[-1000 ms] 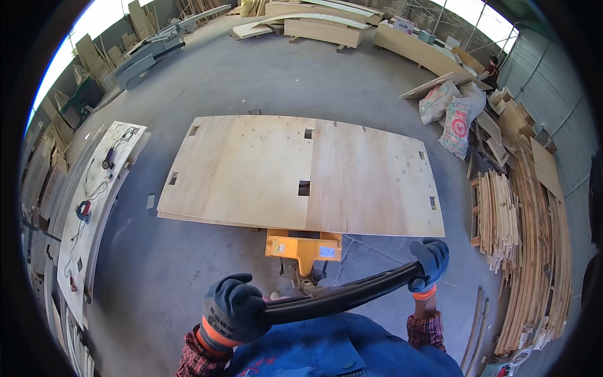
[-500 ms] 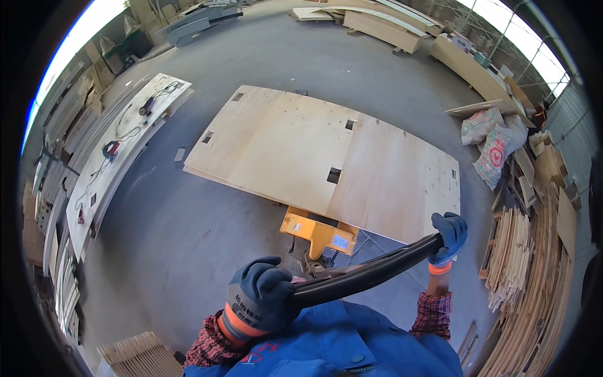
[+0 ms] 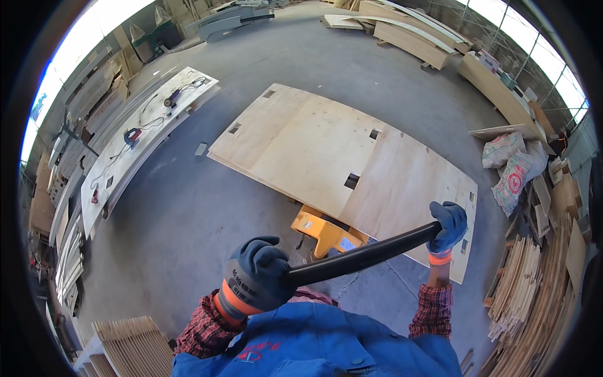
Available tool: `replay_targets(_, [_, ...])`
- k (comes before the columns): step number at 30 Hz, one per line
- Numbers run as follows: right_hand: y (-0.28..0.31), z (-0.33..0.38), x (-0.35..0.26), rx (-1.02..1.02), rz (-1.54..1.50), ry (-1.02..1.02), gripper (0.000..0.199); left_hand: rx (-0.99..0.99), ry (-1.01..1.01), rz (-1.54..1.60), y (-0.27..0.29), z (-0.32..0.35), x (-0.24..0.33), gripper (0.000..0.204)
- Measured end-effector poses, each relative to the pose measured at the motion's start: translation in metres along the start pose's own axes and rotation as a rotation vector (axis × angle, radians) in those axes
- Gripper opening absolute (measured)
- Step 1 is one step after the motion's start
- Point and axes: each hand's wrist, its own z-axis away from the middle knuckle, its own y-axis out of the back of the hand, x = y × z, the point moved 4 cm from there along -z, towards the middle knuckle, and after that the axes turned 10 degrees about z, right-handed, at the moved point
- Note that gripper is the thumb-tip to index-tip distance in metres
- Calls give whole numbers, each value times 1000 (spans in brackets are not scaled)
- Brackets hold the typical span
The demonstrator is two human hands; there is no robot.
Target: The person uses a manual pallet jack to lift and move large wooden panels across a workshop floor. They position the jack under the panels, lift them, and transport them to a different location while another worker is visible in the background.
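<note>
Both of my hands, in grey-blue work gloves with orange cuffs, are closed around a thick black handle (image 3: pixel 364 254) across my front. My left hand (image 3: pixel 256 273) grips its lower left end. Higher up, at the right end, is my right hand (image 3: pixel 448 225). Beyond the handle shows the yellow body of a pallet jack (image 3: pixel 326 231), partly under large plywood sheets (image 3: pixel 301 141) with rectangular cutouts. My arm and the handle hide the jack's lower part, and the handle's joint to it cannot be made out.
At left, a long white board (image 3: pixel 141 119) carries corded power tools. Bundled wood strips (image 3: pixel 518 276) lie along the right side, near filled sacks (image 3: pixel 515 173). Plywood stacks (image 3: pixel 411 44) stand at the back. A slatted wooden stack (image 3: pixel 135 345) is at lower left.
The plywood, jack and surroundings have shifted right in the picture. The handle, which showed two bars before, now appears as a single bar. Both hands keep their hold.
</note>
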Motion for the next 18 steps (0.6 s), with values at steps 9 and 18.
replay_targets(9, [-42, -26, 27, 57, -38, -34, 58, 23, -117, -45, 4, -61, -27, 35])
replay_targets(18, [-88, -54, 38, 63, -4, -104, 50, 37, -167, -56, 13, -115, -76, 35])
